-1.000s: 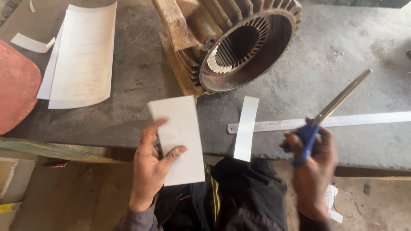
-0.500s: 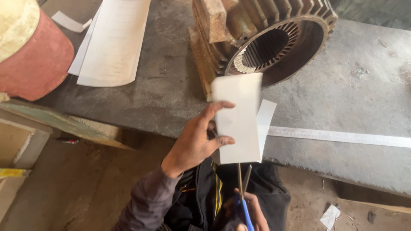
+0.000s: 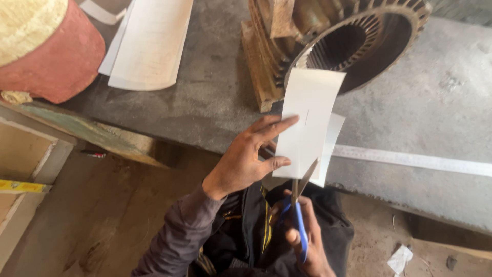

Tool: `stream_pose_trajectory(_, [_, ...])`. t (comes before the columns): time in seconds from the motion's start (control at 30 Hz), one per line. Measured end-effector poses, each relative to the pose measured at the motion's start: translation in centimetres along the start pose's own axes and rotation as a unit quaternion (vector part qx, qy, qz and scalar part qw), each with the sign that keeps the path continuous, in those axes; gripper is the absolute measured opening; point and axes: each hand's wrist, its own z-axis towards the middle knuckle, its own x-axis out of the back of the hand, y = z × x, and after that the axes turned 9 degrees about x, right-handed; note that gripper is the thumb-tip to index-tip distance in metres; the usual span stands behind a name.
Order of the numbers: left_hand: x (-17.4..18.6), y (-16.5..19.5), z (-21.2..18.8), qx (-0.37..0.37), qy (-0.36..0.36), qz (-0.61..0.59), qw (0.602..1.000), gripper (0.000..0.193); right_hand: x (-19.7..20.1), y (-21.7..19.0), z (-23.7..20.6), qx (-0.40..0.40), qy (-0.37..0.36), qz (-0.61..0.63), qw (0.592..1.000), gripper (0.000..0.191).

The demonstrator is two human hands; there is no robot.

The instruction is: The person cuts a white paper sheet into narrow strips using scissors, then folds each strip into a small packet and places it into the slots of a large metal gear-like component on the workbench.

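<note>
White paper sheet (image 3: 310, 120) is pinched upright by left hand (image 3: 246, 156), above the surface (image 3: 205, 107) edge, before motor stator (image 3: 338, 46). Blue-handled scissors (image 3: 299, 205), blades parted at its lower edge, are gripped by right hand (image 3: 305, 241).

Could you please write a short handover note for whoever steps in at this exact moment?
Left hand holds the white rectangular paper sheet upright above the grey workbench.
Right hand grips the blue-handled scissors, blades open at the sheet's bottom edge.
A faint pencil mark shows mid-sheet. No cut visible yet; the cutting is left.
A second white strip lies behind, beside the steel ruler and the rusty motor stator housing.
</note>
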Motion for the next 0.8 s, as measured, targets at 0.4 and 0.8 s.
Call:
stream_pose_trajectory(0.4, [0.37,-0.17,-0.31,-0.002,-0.04,-0.022,0.999,0.092,-0.06,0.05,0.83,0.022,-0.001,-0.052,0.998,0.099])
stream_pose_trajectory(0.8, [0.29,-0.53,-0.21,-0.002,-0.045,-0.035,0.998,0.092,0.35,0.07,0.94,0.019,-0.001,-0.063,0.998,0.098])
